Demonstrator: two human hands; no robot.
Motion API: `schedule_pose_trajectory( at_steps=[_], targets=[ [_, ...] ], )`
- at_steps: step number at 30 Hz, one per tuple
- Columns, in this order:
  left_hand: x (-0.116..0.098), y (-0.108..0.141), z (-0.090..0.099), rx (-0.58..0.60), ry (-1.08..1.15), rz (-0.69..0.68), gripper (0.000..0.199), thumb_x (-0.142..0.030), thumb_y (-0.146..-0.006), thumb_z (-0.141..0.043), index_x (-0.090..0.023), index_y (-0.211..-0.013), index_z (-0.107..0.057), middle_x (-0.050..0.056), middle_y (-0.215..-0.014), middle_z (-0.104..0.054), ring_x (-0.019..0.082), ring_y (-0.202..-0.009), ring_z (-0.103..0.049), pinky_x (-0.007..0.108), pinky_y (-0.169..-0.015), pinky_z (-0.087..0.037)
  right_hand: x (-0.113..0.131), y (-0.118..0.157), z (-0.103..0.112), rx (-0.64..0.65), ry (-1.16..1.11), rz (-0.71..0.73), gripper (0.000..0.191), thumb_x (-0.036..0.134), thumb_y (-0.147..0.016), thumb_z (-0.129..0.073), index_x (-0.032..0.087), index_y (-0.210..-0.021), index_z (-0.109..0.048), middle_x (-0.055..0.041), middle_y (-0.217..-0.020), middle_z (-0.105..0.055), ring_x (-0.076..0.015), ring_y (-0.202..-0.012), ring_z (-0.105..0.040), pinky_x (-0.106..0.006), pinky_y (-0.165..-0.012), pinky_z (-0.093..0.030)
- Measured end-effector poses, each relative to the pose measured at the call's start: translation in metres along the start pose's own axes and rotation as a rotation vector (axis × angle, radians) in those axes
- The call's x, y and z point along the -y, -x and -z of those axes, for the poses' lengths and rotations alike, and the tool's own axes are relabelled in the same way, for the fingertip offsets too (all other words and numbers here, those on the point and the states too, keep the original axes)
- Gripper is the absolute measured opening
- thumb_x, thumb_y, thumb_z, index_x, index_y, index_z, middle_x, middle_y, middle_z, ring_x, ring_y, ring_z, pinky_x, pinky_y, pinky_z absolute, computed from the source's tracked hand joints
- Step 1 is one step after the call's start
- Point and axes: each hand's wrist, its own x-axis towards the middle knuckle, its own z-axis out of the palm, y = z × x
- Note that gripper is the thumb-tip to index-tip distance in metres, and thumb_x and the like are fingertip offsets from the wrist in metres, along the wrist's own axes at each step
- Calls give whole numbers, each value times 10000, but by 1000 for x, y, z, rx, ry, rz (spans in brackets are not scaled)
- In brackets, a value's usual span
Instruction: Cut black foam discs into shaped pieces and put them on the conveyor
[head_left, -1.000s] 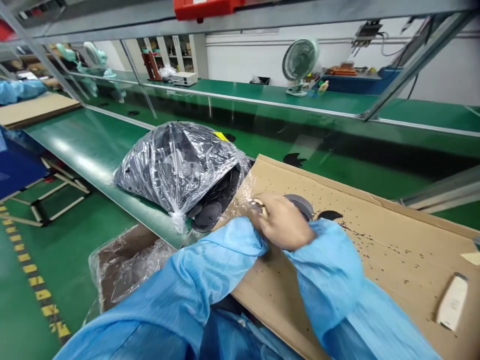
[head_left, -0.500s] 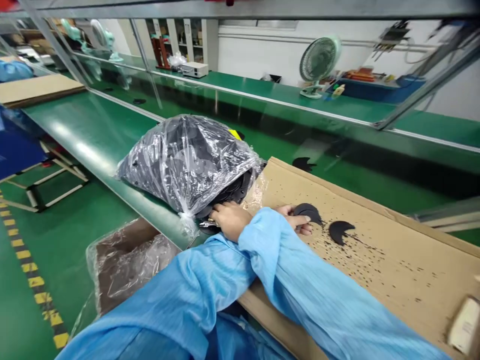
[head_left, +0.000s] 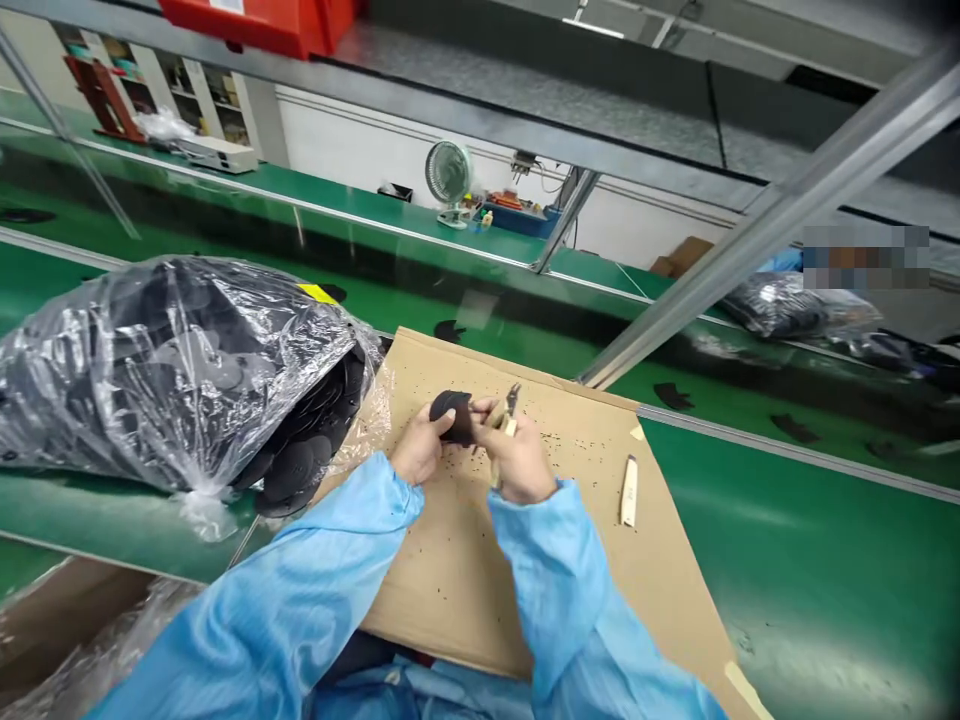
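Observation:
My left hand (head_left: 418, 446) is closed on a small stack of thin black curved pieces (head_left: 451, 414), held just above the cardboard sheet (head_left: 465, 560). My right hand (head_left: 521, 460) wraps round a pair of nippers (head_left: 513, 400) with cream handles, their dark jaws pointing up and away from me. Its fingertips meet the right edge of the stack. To the left lies a big clear plastic bag (head_left: 172, 360), with many black pieces (head_left: 292, 470) spilling from its mouth. Tiny black scraps are scattered over the cardboard.
A cream-handled knife (head_left: 628, 490) lies on the cardboard at right. Loose black pieces (head_left: 671, 397) rest on the green bench behind. A slanted metal post (head_left: 697, 260) rises at the back right beneath an overhead shelf. An open carton (head_left: 67, 625) stands at lower left.
My view has turned right. My right hand has left the bag's mouth, my arms have uncrossed, and both hands have come together at the stack. The crescent piece lying on the cardboard no longer shows there.

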Motion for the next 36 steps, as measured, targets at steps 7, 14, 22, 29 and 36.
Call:
schedule_pose_trajectory(
  at_steps=[7,14,22,29,36],
  targets=[
    [4,2,0,91,-108,5,646,-343,-590,-855,-163,-1127,-544,96,-1016,-627,214,-866,-618,330,-706,-544,-41,-8,50,3,-522,-414,316,161,-468,-674,164,-773,-591,-34,-693,-618,-265,-745,-628,-369,-623,-555],
    [4,1,-5,-92,-130,-153,695,-276,-518,-878,-171,-1123,-551,71,-1003,-638,206,-885,-615,306,-706,-542,-54,4,41,-163,-190,-159,365,386,-630,-762,168,-887,-620,-34,-782,-628,-205,-716,-597,-342,-706,-527],
    [9,8,-5,124,-211,-154,539,-308,-655,-816,-130,-1116,-604,123,-1133,-625,254,-1042,-592,381,-901,-510,-59,7,46,-213,299,107,320,402,-733,-620,161,-943,-633,-79,-917,-600,-237,-859,-586,-390,-835,-478],
    [8,12,-3,111,-226,-113,500,-315,-632,-832,-132,-1053,-632,111,-1052,-653,259,-964,-623,419,-878,-522,-58,9,42,-223,289,89,355,415,-740,-644,155,-981,-643,-79,-930,-618,-233,-847,-586,-385,-824,-480],
    [2,14,-7,196,-214,-131,461,-321,-694,-792,-121,-1074,-624,124,-1096,-635,255,-1034,-597,410,-955,-475,-51,10,38,-138,-108,-73,434,426,-619,-810,158,-914,-638,-43,-831,-644,-200,-756,-595,-319,-722,-508]
  ],
)
